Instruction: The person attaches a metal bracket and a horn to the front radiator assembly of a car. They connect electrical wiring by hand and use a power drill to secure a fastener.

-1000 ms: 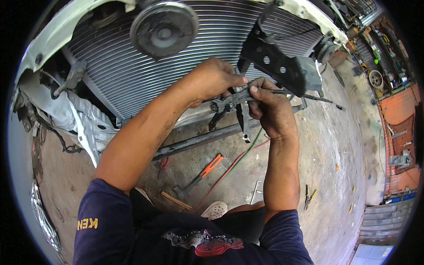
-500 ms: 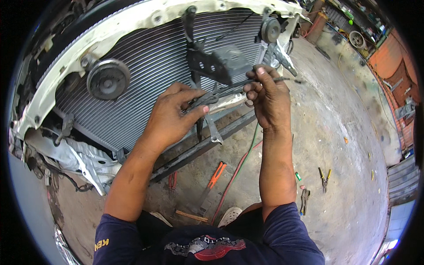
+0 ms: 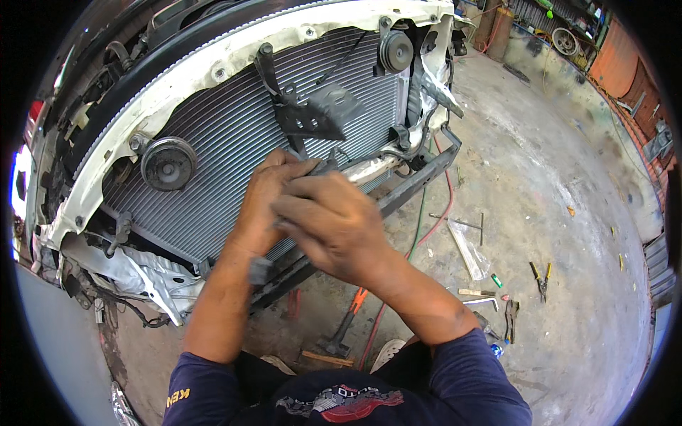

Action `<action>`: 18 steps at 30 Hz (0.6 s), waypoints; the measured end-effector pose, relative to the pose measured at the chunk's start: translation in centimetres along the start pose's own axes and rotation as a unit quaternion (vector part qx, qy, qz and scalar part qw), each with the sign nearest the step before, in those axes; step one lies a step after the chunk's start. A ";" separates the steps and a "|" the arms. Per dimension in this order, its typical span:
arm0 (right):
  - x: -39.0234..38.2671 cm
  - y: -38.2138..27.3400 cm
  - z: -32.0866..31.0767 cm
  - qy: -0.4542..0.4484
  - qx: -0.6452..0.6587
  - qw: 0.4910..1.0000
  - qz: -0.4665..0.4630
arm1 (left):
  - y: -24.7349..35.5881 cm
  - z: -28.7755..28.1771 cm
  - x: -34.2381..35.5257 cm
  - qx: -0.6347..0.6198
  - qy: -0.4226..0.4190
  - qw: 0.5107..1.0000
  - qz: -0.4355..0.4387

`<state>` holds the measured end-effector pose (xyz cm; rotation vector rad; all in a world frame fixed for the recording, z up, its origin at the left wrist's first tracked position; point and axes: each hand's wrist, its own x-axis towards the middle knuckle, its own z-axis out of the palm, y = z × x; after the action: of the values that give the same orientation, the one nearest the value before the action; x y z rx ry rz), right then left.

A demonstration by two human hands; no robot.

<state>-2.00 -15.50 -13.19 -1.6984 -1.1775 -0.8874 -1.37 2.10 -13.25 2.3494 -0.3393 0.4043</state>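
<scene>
Hands overlap at the radiator (image 3: 234,135). Left hand (image 3: 266,202) grips a dark metal part (image 3: 323,168), fingers closed round it, just below the black bracket (image 3: 316,113). Right hand (image 3: 334,227) lies across it, blurred; its grip cannot be told. Hammer (image 3: 341,328) on the floor.

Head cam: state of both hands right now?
Left hand: curled on a dark metal part against the radiator.
Right hand: blurred, fingers bent over the left; grip cannot be told.

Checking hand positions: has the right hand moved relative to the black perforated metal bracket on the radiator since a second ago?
Yes. The right hand has shifted leftward, from below the bracket's right end, onto the left hand.
</scene>
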 end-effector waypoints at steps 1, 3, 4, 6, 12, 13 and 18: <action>0.7 -0.2 1.6 0.001 -0.006 1.000 -0.002 | -0.8 0.1 -0.2 0.050 0.031 0.997 0.059; 2.1 -0.2 4.6 -0.019 -0.014 1.000 0.009 | -2.7 0.8 -1.1 0.022 0.094 0.992 0.081; 2.6 0.1 5.1 -0.030 -0.032 0.999 0.024 | -4.0 1.0 -1.9 0.019 0.084 0.994 0.073; 4.0 0.6 6.3 -0.050 -0.054 0.996 0.051 | -6.0 -0.3 -3.7 0.024 0.070 0.996 0.048; 3.7 2.4 7.0 -0.134 -0.063 0.984 0.095 | -2.3 -3.9 -7.7 -0.462 0.274 0.835 -0.122; 3.4 2.3 7.3 -0.139 -0.074 0.983 0.090 | -2.6 -4.5 -7.7 -0.477 0.276 0.829 -0.097; 3.0 0.9 8.4 -0.155 -0.097 0.981 0.057 | -2.6 -4.9 -7.6 -0.339 0.317 0.877 -0.123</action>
<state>0.41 -6.90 -13.88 -2.0996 -1.2108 -0.7011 -8.37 8.33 -14.33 1.4417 0.1292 0.7561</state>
